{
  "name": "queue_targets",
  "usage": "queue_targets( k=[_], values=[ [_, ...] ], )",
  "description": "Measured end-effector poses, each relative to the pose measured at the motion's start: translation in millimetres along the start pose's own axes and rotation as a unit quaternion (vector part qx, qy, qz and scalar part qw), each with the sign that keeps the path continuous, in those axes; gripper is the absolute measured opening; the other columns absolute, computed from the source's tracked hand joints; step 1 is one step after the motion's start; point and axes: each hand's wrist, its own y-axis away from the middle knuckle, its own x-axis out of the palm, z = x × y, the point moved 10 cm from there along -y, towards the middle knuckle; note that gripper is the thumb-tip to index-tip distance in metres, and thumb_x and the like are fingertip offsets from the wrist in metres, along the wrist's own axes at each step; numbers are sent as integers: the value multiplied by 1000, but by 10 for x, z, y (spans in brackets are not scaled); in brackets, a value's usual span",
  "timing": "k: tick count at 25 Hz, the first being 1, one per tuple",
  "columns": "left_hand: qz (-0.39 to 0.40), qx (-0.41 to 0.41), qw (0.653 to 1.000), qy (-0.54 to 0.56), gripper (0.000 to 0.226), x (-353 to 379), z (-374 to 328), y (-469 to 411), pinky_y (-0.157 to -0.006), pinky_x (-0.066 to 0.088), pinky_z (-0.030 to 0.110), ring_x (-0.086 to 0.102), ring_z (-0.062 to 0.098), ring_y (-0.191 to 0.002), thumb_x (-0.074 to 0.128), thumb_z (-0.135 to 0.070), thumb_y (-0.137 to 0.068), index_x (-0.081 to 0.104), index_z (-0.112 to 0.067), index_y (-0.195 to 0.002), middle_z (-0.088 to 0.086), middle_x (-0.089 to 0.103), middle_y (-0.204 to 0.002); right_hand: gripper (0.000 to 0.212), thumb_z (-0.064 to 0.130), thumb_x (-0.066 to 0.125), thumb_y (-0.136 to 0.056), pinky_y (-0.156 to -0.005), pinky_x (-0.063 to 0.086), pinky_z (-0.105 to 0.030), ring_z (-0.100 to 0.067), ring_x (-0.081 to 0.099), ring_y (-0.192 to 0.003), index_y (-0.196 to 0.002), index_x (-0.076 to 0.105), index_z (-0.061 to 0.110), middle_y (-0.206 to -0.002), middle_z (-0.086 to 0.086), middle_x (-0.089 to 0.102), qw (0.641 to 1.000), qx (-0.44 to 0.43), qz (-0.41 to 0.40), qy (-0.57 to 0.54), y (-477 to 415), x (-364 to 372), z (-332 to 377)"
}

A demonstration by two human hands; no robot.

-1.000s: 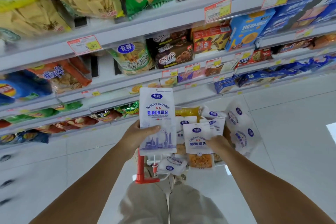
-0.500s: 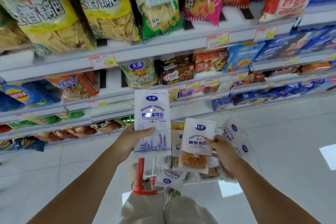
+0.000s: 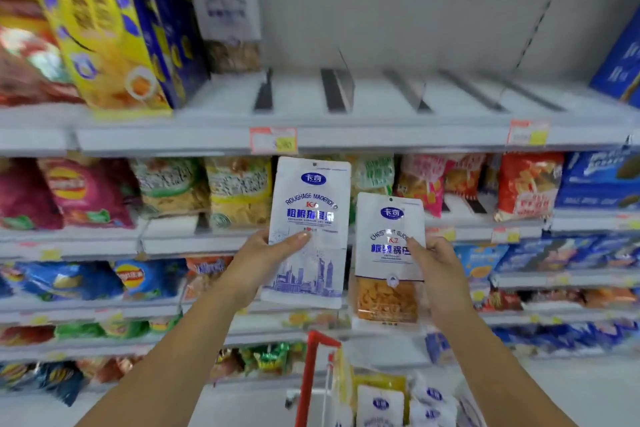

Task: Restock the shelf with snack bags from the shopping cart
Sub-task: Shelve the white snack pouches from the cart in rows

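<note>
Head view: left hand (image 3: 266,255) grips a tall white skyline-printed snack pouch (image 3: 308,232); right hand (image 3: 438,265) grips a shorter white window-fronted snack pouch (image 3: 388,263), both upright before the white metal shelf (image 3: 381,135), above the red-framed shopping cart (image 3: 311,378).

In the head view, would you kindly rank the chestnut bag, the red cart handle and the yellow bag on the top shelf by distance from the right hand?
1. Chestnut bag: held in the right hand.
2. Red cart handle: below, to the left.
3. Yellow bag: far upper left, on the top shelf.
</note>
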Motion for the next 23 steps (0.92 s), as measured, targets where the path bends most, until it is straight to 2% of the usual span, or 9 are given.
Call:
queue_targets(
  k=[2, 4, 7, 10, 14, 17, 18, 21, 23],
  values=[
    [-24, 44, 999, -8, 38, -237, -376, 55, -77, 60, 33, 75, 17, -87, 77, -43, -72, 72, -23, -104, 1, 77, -100, 15, 22, 61, -93, -54, 49, -21, -9, 66, -64, -88, 54, 11, -81, -2, 71, 999, -35, 5, -23, 54, 298, 338],
    [-41, 83, 995, -19, 25, -456, -681, 114, -59, 56, 20, 75, 12, -78, 72, -39, -82, 72, -23, -101, -2, 77, -95, 15, 24, 62, -93, -60, 49, -30, -12, 65, -65, -85, 54, 14, -79, -2, 71, 997, -60, -1, -44, 95, 564, 602],
    [-48, 118, 991, -30, 16, -719, -1032, 159, -55, 53, 16, 74, 9, -75, 68, -35, -87, 72, -24, -99, -3, 78, -91, 17, 23, 62, -93, -56, 40, -33, -17, 57, -61, -82, 51, 14, -65, 7, 69, 994, -89, -10, -65, 163, 896, 889],
    [-57, 153, 986, -40, 12, -881, -1352, 216, -57, 50, 13, 71, -1, -72, 68, -40, -85, 70, -32, -93, -11, 77, -91, 17, 24, 62, -93, -61, 49, -34, -19, 65, -70, -85, 52, 13, -78, -2, 70, 991, -108, -26, -71, 243, 1082, 1132],
    [-57, 165, 983, -54, 14, -1055, -1522, 234, -56, 48, 15, 68, -3, -68, 68, -48, -82, 65, -37, -90, -22, 74, -78, 15, 22, 59, -95, -42, 38, -11, -8, 58, -62, -90, 53, 9, -75, 1, 62, 985, -167, -40, -25, 339, 1260, 1530],
    [-60, 151, 986, -27, 54, -1204, -1451, 246, -85, 54, 35, 71, 13, -90, 74, -66, -63, 68, -31, -103, -9, 76, -98, 16, 24, 58, -95, -47, 40, -15, -11, 60, -69, -91, 52, 10, -80, -1, 64, 982, -187, -40, 16, 355, 1398, 1651],
    [-58, 150, 987, -9, 60, -1236, -1465, 254, -88, 55, 39, 73, 17, -91, 73, -66, -60, 68, -28, -106, -6, 77, -99, 17, 25, 58, -95, -49, 40, -18, -13, 61, -70, -90, 51, 11, -80, -2, 65, 981, -188, -42, 29, 353, 1427, 1654],
    [-50, 184, 981, 40, 40, -1212, -1770, 183, -87, 57, 42, 73, 20, -93, 70, -50, -76, 67, -25, -107, -2, 77, -100, 17, 24, 58, -95, -52, 41, -19, -16, 62, -70, -88, 51, 11, -78, -2, 65, 981, -182, -49, 44, 360, 1423, 1596],
    [-73, 239, 968, 34, 24, -1180, -2191, 57, -81, 57, 35, 71, 14, -94, 65, -41, -89, 60, -27, -108, -6, 73, -107, 18, 27, 58, -95, -58, 42, -28, -19, 65, -74, -91, 52, 10, -83, -5, 67, 983, -167, -59, 50, 347, 1331, 1514]
  ],
)
